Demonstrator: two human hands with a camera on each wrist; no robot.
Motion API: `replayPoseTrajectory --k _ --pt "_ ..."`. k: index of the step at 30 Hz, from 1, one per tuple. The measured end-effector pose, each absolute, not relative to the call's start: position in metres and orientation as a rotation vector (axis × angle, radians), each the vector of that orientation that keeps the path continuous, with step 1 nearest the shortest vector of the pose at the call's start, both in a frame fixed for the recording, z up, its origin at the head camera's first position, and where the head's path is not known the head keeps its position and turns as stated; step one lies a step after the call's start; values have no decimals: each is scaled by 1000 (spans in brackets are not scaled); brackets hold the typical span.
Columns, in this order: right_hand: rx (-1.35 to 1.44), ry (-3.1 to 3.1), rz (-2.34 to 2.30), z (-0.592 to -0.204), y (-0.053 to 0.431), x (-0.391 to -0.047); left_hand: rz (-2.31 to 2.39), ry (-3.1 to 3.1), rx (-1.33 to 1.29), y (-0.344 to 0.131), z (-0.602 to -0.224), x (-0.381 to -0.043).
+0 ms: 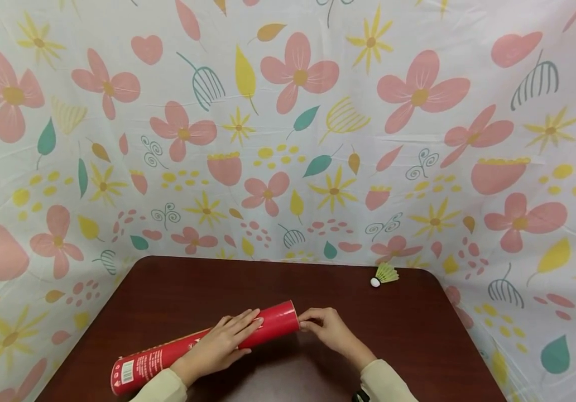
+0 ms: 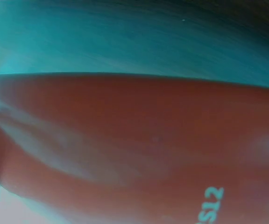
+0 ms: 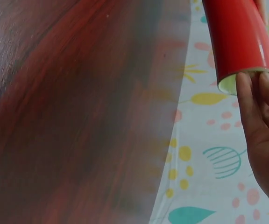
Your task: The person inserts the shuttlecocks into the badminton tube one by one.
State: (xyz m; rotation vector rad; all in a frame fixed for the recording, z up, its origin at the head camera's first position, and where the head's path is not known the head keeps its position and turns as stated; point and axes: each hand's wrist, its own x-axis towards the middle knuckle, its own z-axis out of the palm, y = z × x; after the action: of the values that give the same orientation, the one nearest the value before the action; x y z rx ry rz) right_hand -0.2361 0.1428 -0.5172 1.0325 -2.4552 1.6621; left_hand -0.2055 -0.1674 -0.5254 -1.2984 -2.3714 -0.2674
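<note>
A long red shuttlecock tube point(image 1: 278, 324) lies slantwise over the table, its open end toward the right. My left hand point(image 1: 222, 340) grips it around the middle from above, fingers over the top and thumb at the near side. The tube's red wall point(image 2: 148, 130) fills much of the left wrist view. At the open mouth is my right hand point(image 1: 333, 329), fingers bent. In the right wrist view, the fingertips of the right hand point(image 3: 265, 121) reach into the pale-lined mouth of the tube point(image 3: 228, 84); I cannot tell whether they pinch something inside.
A yellow-green shuttlecock point(image 1: 384, 275) with a white head lies at the back right of the dark brown table point(image 1: 207, 285). Behind the table hangs a white cloth point(image 1: 278, 234) printed with flowers and leaves, reaching round both sides.
</note>
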Motion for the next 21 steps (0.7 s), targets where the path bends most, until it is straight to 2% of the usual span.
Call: replayPoseTrajectory --k 10,21 --pt "964 -2573 1566 -513 177 -253 -266 -2390 -1283 -170 -523 -205" --pt "590 -2680 1196 -516 251 -297 -255 -2396 -1282 -176 -521 -206"
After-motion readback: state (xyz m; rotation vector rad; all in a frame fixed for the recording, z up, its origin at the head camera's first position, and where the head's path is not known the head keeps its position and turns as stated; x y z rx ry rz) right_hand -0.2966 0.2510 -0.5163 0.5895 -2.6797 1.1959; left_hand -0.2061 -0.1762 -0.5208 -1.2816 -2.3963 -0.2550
